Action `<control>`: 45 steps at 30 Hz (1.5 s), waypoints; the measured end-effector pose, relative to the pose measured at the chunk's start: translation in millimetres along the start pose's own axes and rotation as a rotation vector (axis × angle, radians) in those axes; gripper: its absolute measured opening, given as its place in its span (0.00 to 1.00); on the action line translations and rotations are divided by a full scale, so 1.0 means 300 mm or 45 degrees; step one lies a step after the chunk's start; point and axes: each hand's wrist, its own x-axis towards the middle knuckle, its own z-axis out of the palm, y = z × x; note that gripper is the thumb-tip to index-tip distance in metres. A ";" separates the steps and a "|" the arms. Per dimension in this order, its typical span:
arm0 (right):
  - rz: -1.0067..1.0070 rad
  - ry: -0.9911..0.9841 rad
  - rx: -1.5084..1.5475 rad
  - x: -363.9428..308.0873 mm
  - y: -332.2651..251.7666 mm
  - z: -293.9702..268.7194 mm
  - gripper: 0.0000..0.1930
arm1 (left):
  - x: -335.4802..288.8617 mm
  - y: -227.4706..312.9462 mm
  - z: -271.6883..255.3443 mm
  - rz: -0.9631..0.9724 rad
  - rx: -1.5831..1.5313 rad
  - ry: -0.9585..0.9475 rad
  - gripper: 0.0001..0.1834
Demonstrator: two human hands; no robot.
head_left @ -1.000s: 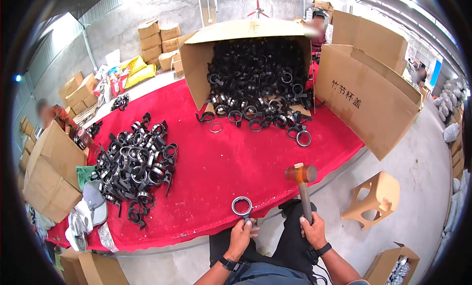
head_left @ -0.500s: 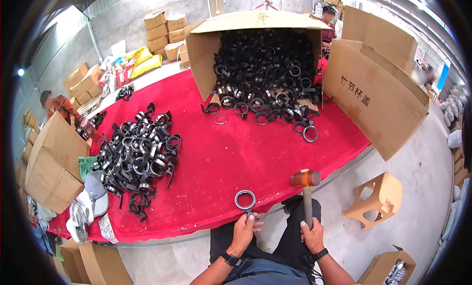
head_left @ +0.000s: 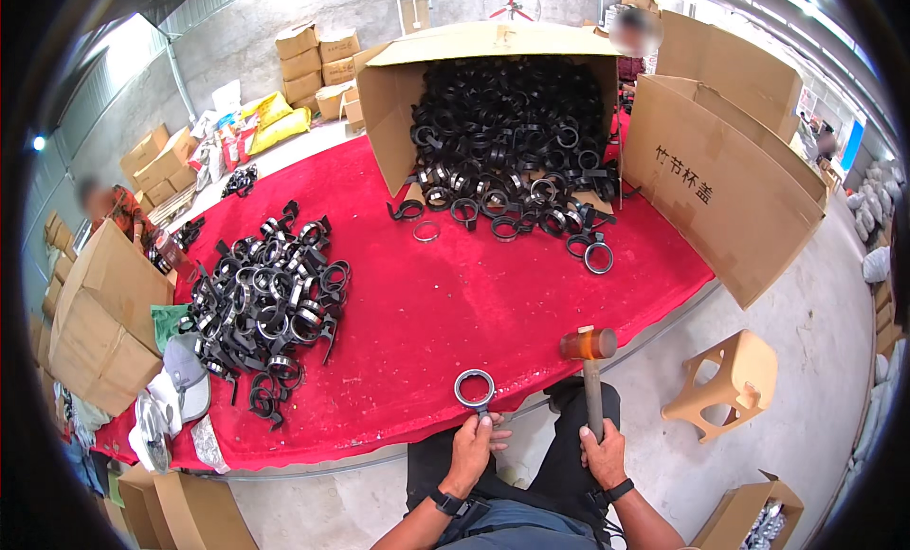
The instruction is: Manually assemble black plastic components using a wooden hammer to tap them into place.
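Near the table's front edge, my left hand (head_left: 470, 452) pinches a black ring with a short handle (head_left: 475, 390); a bright metal band lines its inside. My right hand (head_left: 604, 455) is wrapped around the wooden handle of a mallet (head_left: 589, 343), whose amber-brown head points up and stands apart from the ring. Left of my hands lies a heap of similar black rings (head_left: 270, 299). Farther off, a large cardboard box (head_left: 384, 123) on its side spills many more black rings (head_left: 517, 123) onto the red cloth. One loose metal ring (head_left: 427, 230) lies before the box.
A red cloth (head_left: 408, 313) covers the table. Tall cardboard (head_left: 725, 180) stands at the right, above a tan plastic stool (head_left: 725, 384). At the left are a cardboard box (head_left: 104, 313) and a grey cap (head_left: 187, 375). People sit beyond the table's left and far sides.
Both hands stay nearly still, keeping hold of the ring and the mallet. The view has shifted very slightly. The person at the far side has risen a little above the cardboard.
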 end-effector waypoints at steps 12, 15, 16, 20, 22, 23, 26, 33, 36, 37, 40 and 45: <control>-0.058 0.023 -0.178 0.001 0.026 -0.002 0.17 | -0.012 -0.019 -0.004 0.024 0.032 0.046 0.21; -0.124 0.054 -0.253 0.002 0.006 -0.019 0.18 | 0.004 0.012 0.023 0.083 0.063 -0.008 0.22; -0.103 0.019 -0.235 -0.014 -0.024 -0.012 0.17 | 0.014 0.014 0.031 0.099 0.070 -0.017 0.22; 0.026 -0.186 0.027 -0.115 -0.073 0.041 0.21 | 0.023 0.001 0.018 0.106 0.098 0.001 0.23; 0.065 -0.318 0.106 -0.151 -0.060 0.056 0.24 | 0.008 0.005 0.011 0.125 0.149 0.041 0.23; 0.052 -0.348 0.054 -0.165 -0.050 0.060 0.24 | 0.005 0.007 0.015 0.126 0.151 0.042 0.23; 0.012 -0.392 -0.075 -0.184 -0.030 0.059 0.24 | -0.004 0.004 0.035 0.117 0.204 0.110 0.22; -0.293 -0.267 -0.386 -0.141 -0.216 0.019 0.25 | -0.006 0.014 0.047 0.222 0.312 0.174 0.21; -0.503 -0.188 -0.161 -0.137 -0.348 0.015 0.24 | -0.017 0.026 0.040 0.239 0.319 0.205 0.20; -0.513 -0.180 -0.177 -0.137 -0.332 0.008 0.24 | -0.012 0.028 0.050 0.256 0.320 0.198 0.20; -0.337 -0.373 -1.002 -0.136 -0.169 0.065 0.22 | 0.014 0.032 0.061 0.246 0.366 0.186 0.20; -0.235 -0.356 -0.618 -0.103 -0.375 0.058 0.19 | 0.013 0.031 0.033 0.246 0.401 0.207 0.20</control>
